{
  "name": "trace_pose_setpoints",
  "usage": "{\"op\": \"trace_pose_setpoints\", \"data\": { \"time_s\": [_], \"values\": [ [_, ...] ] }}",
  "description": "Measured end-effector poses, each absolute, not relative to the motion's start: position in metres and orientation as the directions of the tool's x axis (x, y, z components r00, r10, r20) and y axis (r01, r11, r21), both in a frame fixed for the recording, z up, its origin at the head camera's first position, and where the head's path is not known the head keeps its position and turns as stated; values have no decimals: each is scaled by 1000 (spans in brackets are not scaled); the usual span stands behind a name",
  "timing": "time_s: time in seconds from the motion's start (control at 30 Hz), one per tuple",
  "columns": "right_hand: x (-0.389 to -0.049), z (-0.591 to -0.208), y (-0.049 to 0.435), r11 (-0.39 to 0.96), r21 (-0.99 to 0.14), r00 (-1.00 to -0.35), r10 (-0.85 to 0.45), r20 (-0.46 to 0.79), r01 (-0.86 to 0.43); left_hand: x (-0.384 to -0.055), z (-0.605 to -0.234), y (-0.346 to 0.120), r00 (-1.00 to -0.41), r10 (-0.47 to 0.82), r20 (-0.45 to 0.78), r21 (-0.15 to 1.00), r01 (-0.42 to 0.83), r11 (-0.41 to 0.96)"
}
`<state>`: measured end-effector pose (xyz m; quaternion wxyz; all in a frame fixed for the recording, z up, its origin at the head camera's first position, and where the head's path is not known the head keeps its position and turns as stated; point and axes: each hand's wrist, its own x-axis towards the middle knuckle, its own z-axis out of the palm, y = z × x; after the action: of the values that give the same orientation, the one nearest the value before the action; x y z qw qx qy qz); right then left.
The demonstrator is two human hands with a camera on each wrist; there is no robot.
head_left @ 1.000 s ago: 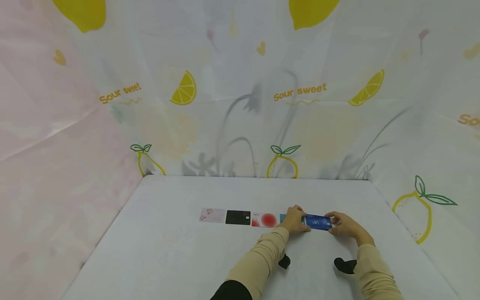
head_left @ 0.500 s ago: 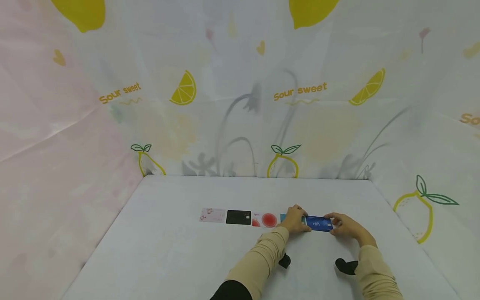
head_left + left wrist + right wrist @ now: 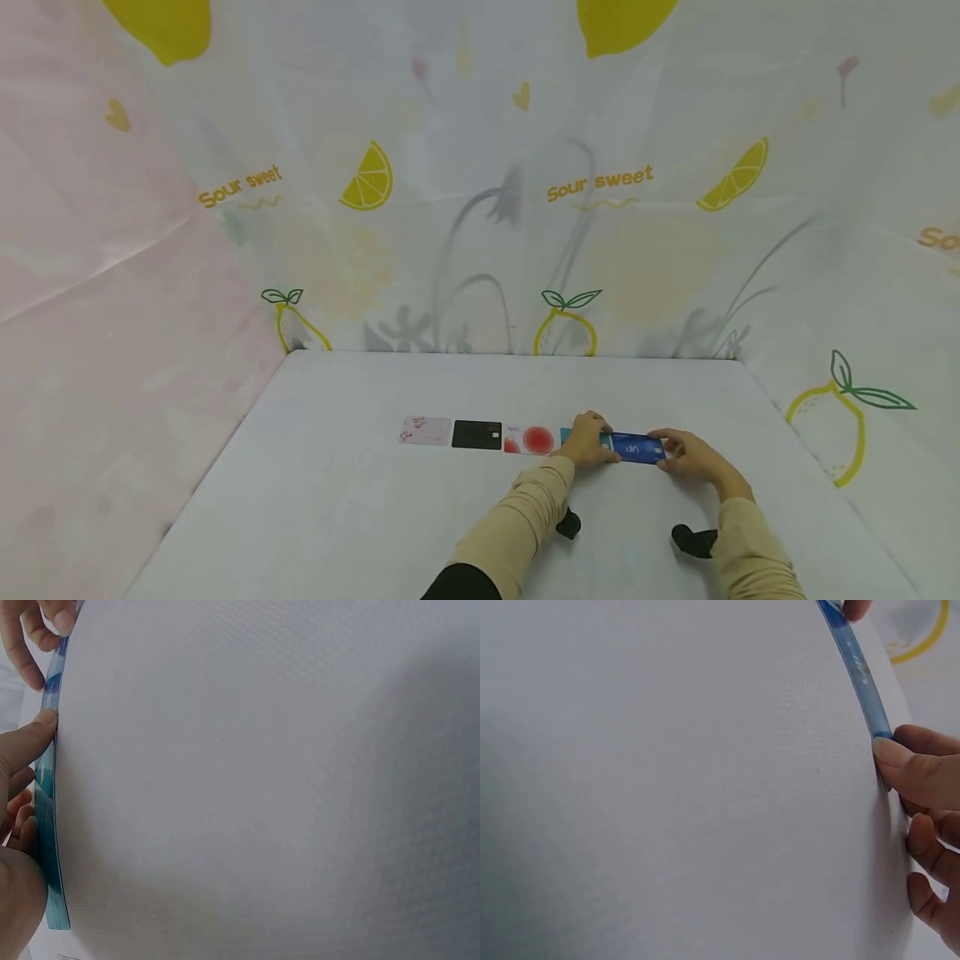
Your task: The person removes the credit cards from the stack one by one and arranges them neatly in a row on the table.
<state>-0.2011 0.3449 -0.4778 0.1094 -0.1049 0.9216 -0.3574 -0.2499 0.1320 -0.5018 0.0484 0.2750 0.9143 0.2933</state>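
Note:
Five-in-a-row style, several cards lie flat in a line on the white table [image 3: 315, 517]. At the right end is a blue bank card [image 3: 636, 447] with pale lettering. My right hand [image 3: 693, 455] pinches its right end, thumb on the near edge and index finger at the far edge. My left hand [image 3: 588, 440] spans the blue card's left end, thumb near and fingers far. Beneath that hand a teal card [image 3: 566, 435] is mostly hidden. The left wrist view shows the teal card [image 3: 46, 847] meeting the blue one. In the right wrist view, my right thumb presses the blue card [image 3: 859, 671].
Leftward along the row lie a card with red circles [image 3: 537, 440], a black card [image 3: 477, 434] and a pale pink floral card [image 3: 425, 431]. Lemon-printed cloth [image 3: 465, 250] hangs behind the table. Dark rounded pieces [image 3: 693, 540] stick out by both forearms.
The blue card has shifted very slightly to the right and nearer. Both hands keep their places on it with only tiny movements; the other cards stay put.

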Motion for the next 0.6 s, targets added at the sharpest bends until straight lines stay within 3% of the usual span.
{"op": "trace_pose_setpoints", "data": {
  "time_s": [0.6],
  "values": [
    [-199,-484,345,730,-679,-970,-212,-118,-77,-247,-504,134,-852,517,88,536,477,697]
  ]
}}
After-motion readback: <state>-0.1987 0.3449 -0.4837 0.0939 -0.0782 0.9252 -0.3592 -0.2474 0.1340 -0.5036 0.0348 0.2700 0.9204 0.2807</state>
